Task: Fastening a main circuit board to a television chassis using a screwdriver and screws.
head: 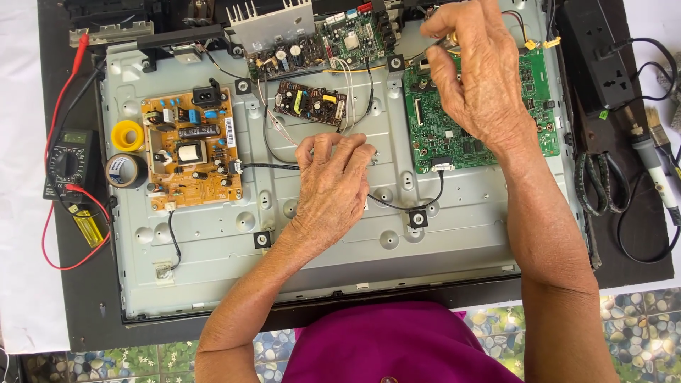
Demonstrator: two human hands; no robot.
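Note:
My left hand rests palm down on the grey metal back panel of an opened flat screen, fingers curled next to a black cable. My right hand hovers over the green main circuit board at the upper right, its fingers pinched around a small thing near the board's top edge; what it is stays hidden. An orange power board lies at the left of the panel. A small dark board sits in the middle top.
A multimeter with red leads lies at the left, beside a yellow solder roll and a tape roll. A black power strip, a soldering iron and a brush lie at the right. A heatsink board stands on top.

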